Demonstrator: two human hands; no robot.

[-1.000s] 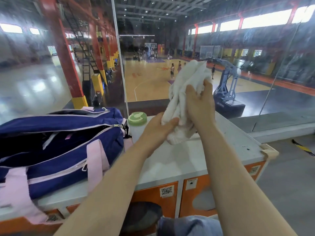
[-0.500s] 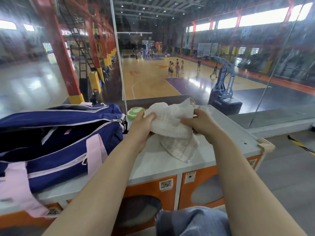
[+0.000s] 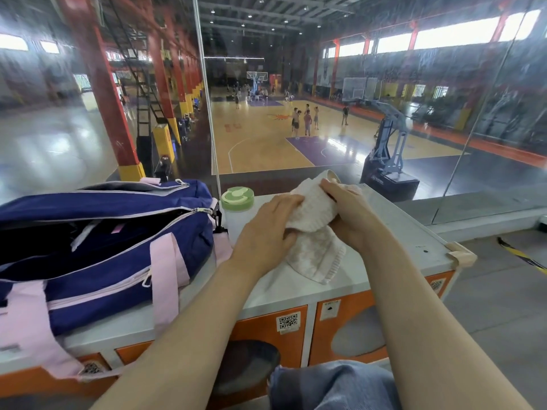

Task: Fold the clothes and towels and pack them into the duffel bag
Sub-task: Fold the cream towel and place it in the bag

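Observation:
A small white towel [image 3: 315, 253] lies bunched on the white locker top [image 3: 393, 229], its lower end draped toward me. My left hand [image 3: 266, 229] grips the towel's left side, fingers curled over the cloth. My right hand [image 3: 347, 214] grips its upper right part, fingers wrapped over the fold. A navy duffel bag [image 3: 118, 250] with pink straps stands to the left, its top zipper open and some cloth showing inside.
A white bottle with a green lid [image 3: 237, 202] stands between the bag and my left hand. A glass wall rises right behind the locker top. Orange locker doors [image 3: 349, 329] face me below. The top's right corner carries a beige guard [image 3: 461, 255].
The towel has come down from held up in the air onto the locker top. Both hands dropped with it and now hold it bunched closer together.

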